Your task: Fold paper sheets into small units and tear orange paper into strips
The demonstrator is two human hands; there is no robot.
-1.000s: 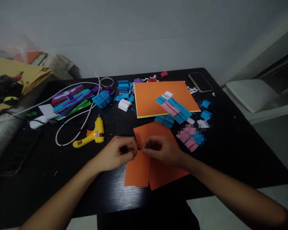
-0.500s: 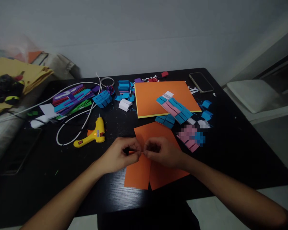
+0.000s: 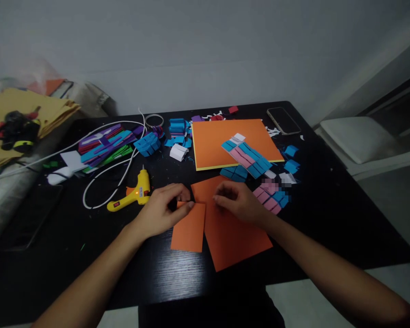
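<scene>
My left hand is closed on the upper edge of a small orange paper piece, its thumb lying across the top. To the right lies a larger orange paper sheet, flat on the black table and separate from the small piece. Over its upper part is my right hand, thumb and fingertips drawn together in a curl. Whether anything sits between those fingertips I cannot make out. Left of my left hand, a yellow glue gun rests on its side with a small orange light glowing.
A white cable loops around the glue gun. Behind my hands lie stacked orange sheets topped by a blue-and-pink woven paper strip. Folded paper strips are heaped at the left. A phone lies at the back right.
My hands have moved apart from where their fingertips met. The small orange piece has shifted left and forward with my left hand, away from the larger sheet.
</scene>
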